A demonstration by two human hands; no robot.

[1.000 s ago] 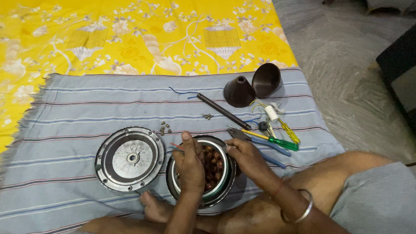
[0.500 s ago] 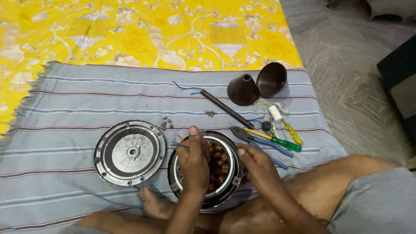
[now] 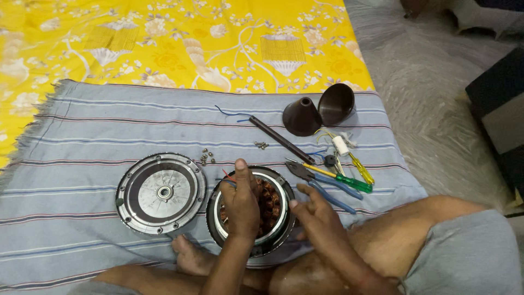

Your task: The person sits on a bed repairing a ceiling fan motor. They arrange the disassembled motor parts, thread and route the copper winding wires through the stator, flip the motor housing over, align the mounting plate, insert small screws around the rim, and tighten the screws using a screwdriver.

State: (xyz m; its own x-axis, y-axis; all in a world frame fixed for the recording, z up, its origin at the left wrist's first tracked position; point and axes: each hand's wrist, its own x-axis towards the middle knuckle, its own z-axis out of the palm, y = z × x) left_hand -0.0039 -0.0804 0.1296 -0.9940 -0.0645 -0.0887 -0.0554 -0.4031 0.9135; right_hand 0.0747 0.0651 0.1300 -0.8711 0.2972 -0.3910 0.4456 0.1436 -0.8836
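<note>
The round motor housing [image 3: 252, 210] with its copper windings sits on the striped grey cloth [image 3: 82, 125] between the person's legs, just right of the detached cover plate [image 3: 161, 193]. The left hand [image 3: 240, 202] lies flat over the windings and could nick them; the right hand [image 3: 314, 210] hovers half-open, holding nothing (cloth tugs could scatter the loose screws [image 3: 206, 157]).

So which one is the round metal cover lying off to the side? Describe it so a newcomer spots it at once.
Start from the striped grey cloth spread below the yellow floral sheet. On it, just beside the motor under the left hand, lies the cover. It is a flat silver disc with a dark rim and a small centre bearing, showing no copper windings, unlike the motor.
</note>
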